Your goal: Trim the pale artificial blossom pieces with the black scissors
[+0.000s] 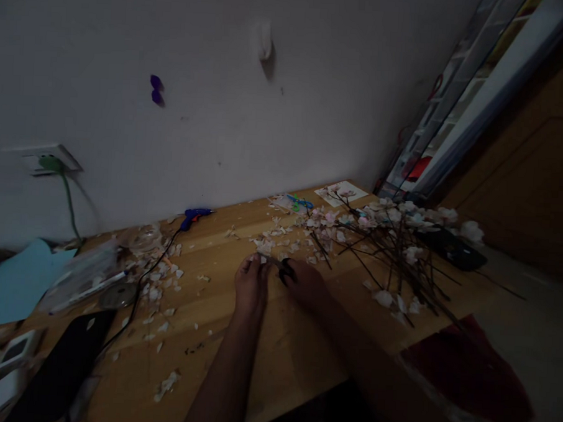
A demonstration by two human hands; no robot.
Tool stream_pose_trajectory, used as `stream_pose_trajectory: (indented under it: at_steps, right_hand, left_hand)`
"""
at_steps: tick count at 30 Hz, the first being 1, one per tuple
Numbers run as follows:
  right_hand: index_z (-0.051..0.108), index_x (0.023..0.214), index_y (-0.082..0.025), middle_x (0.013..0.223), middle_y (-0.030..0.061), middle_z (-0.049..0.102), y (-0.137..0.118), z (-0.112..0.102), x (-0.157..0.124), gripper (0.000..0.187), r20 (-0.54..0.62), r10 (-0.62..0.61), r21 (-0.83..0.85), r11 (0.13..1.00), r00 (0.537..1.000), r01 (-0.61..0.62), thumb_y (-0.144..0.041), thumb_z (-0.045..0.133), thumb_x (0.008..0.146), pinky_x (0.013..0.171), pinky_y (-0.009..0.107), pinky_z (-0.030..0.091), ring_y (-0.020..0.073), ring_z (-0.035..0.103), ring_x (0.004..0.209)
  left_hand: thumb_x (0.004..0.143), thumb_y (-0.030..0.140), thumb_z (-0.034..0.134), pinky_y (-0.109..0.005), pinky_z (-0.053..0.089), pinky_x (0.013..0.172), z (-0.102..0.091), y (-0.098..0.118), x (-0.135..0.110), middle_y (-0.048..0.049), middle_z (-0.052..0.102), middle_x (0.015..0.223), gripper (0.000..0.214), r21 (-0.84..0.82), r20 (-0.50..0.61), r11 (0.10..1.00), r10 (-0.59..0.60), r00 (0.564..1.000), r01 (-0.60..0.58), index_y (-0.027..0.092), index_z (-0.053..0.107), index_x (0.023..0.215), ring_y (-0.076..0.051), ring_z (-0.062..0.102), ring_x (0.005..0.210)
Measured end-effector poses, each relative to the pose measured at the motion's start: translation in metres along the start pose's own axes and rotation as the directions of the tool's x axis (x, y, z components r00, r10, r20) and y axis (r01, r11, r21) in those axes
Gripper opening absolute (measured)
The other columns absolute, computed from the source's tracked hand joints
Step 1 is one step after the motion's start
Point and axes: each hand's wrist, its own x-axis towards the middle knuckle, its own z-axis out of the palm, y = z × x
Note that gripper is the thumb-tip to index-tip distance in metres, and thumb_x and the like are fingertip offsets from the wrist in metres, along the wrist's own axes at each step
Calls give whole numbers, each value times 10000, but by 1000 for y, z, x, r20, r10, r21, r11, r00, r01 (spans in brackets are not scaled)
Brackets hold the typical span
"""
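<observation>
My left hand (249, 282) is closed, pinching a small pale petal-like piece (262, 258) at its fingertips, above the middle of the wooden table. From the right, my right hand (306, 285) grips a pair of scissors (286, 271) by the dark handles. The scissor blades point left and reach the pale piece; whether they are cutting it I cannot tell in the dim light. Loose pale petals (266, 243) lie just beyond both hands. To the right spreads a pile of artificial blossom branches (392, 234) with brown stems.
A blue glue gun (191, 218) with a black cord lies at the back left. Blue-green scissors (300, 203) rest near the wall. On the left are a black flat object (64, 363), a plastic bag (85, 277) and light-blue paper (21, 283). Red cloth (473, 375) is at the right.
</observation>
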Motion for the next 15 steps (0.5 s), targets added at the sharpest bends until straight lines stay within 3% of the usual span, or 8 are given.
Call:
stream_pose_trajectory:
  at_steps: [2,4,9,13,15]
  right_hand:
    - [611,1003,-202,946,55,668,-1,-1,0,162,9,-10,-28,1000,1000,10,-306,545,897,714,266,341,191,580,867]
    - [611,1018,-198,959,62,667,-2,-1,0,168,22,-13,-43,999,1000,14,-295,539,901,725,268,342,193,578,881]
    - [602,1075,-199,1008,71,667,-3,-1,-1,200,28,4,-51,999,1000,-3,-293,526,915,746,270,345,195,577,914]
    - [602,1046,-196,966,66,661,-3,0,-1,193,14,-15,-54,998,1000,16,-319,525,919,730,272,336,194,572,885]
    - [601,1069,-195,986,71,657,-3,0,-1,205,18,0,-57,998,1000,1,-311,528,917,743,271,336,194,570,900]
  left_hand:
    - [646,348,809,-278,491,833,-1,-1,1,-16,672,801,282,24,-6,999,21,1000,-21,159,647,778,-118,638,775]
    - [650,378,794,-260,486,772,-3,0,2,-8,660,759,287,149,-29,987,67,997,-61,155,652,764,-114,618,716]
    - [681,411,743,-244,442,676,-10,8,6,1,624,675,269,465,4,865,210,978,-187,155,669,720,-126,566,653]
    - [691,391,726,-252,442,707,-11,9,7,-16,643,702,233,542,61,798,277,959,-265,165,690,736,-144,576,698]
    - [682,379,738,-247,448,724,-11,6,7,-18,654,731,229,504,51,828,256,965,-246,166,692,753,-142,585,720]
